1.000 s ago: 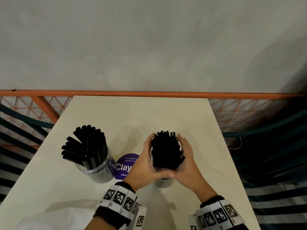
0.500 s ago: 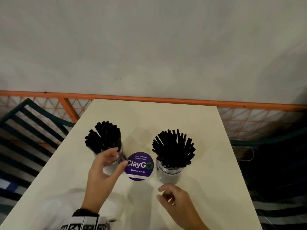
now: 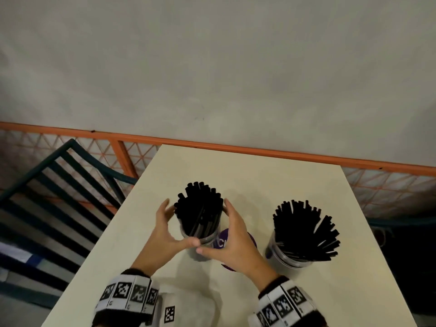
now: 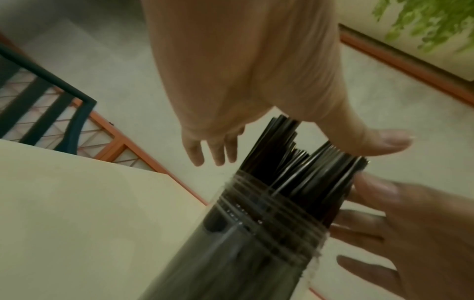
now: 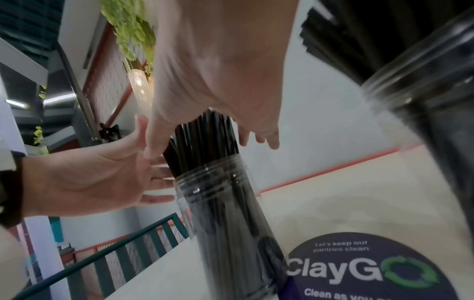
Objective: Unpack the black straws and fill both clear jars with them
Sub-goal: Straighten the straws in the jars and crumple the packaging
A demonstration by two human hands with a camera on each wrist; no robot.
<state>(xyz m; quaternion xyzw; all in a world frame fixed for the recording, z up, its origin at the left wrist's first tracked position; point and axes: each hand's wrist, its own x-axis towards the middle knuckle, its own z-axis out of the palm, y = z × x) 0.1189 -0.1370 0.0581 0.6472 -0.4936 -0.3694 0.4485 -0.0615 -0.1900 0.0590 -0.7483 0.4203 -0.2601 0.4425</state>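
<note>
Both hands cup the left jar's straws.
Your left hand point(image 3: 165, 228) and right hand point(image 3: 233, 241), fingers straight, flank the black straws point(image 3: 200, 208) in the left jar point(image 3: 200, 246) on the desk point(image 3: 271, 175).

Purple sticker point(image 3: 250, 237) (ClayGo) on cream table point(image 3: 259, 175)

Both hands point(image 3: 203, 241) cup straws point(image 3: 200, 208) in left jar point(image 3: 200, 244); right jar point(image 3: 290, 258) full.

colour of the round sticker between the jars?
Purple sticker, white lettering, green arrows; right wrist view.
</note>
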